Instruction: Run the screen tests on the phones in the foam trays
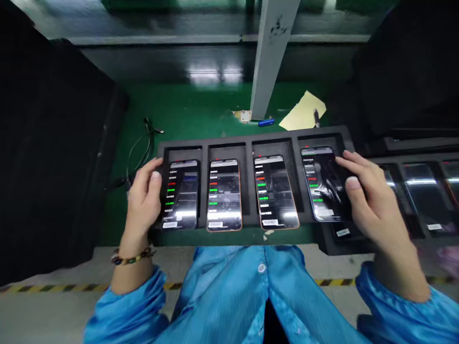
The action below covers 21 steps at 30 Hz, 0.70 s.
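A dark foam tray (248,143) with several compartments lies in front of me, a lit smartphone in each. My left hand (144,198) grips the tray's left end, thumb on top, beside the leftmost phone (181,193). Around the right end is my right hand (375,200), its index fingertip at the edge of the rightmost phone (322,184); its lower fingers are hidden. The two middle phones, one upright (224,195) and one slightly tilted (275,191), have orange edges. All the screens show lists of white, red and green text.
More phones (425,184) sit in another dark tray at the right, partly under my right arm. Behind my tray are a grey post (270,62), a blue pen cap (266,123) and yellow paper (304,111). A black cable (145,148) lies at the left. Dark panels flank both sides.
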{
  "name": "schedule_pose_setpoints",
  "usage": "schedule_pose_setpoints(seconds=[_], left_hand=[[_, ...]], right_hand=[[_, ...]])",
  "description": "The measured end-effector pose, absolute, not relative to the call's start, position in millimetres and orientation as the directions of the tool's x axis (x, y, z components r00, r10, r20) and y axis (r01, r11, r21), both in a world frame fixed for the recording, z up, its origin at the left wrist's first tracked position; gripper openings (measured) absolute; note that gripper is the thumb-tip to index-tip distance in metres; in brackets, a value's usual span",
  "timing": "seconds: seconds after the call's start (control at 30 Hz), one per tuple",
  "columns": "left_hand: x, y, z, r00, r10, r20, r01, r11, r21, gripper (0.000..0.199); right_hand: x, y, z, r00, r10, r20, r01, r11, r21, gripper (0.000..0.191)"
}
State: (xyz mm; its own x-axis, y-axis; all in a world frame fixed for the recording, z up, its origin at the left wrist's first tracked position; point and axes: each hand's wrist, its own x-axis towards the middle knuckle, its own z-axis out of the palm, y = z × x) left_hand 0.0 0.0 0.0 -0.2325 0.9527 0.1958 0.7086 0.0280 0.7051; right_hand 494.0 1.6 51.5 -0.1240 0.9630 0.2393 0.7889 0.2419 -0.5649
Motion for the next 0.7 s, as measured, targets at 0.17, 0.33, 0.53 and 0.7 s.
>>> schedule_pose_setpoints(seconds=[0.17, 0.33, 0.53, 0.7], left_hand=[[-0.3, 0.4, -3.6, -0.23, 0.946, 0.229, 0.694, -0.006, 0.72, 0.054], [-4.2, 1.5, -5.1, -0.182, 0.951, 0.252, 0.725, -0.044, 0.688, 0.053], [-3.3, 0.8, -1.4, -0.141, 0.957, 0.255, 0.753, -0.064, 0.655, 0.052], [-3.2, -1.9, -1.4, -0.134, 0.96, 0.248, 0.747, -0.067, 0.662, 0.05]], right_hand=[[493.2, -1.1, 51.3, -0.116, 0.949, 0.293, 0.795, 0.265, -0.545, 0.042], [492.7, 2.3, 56.5, -0.166, 0.954, 0.249, 0.808, 0.277, -0.519, 0.042], [498.5, 15.4, 55.4, -0.183, 0.976, 0.118, 0.864, 0.217, -0.454, 0.051], [489.2, 18.0, 61.5, -0.192, 0.977, 0.095, 0.916, 0.213, -0.341, 0.055]])
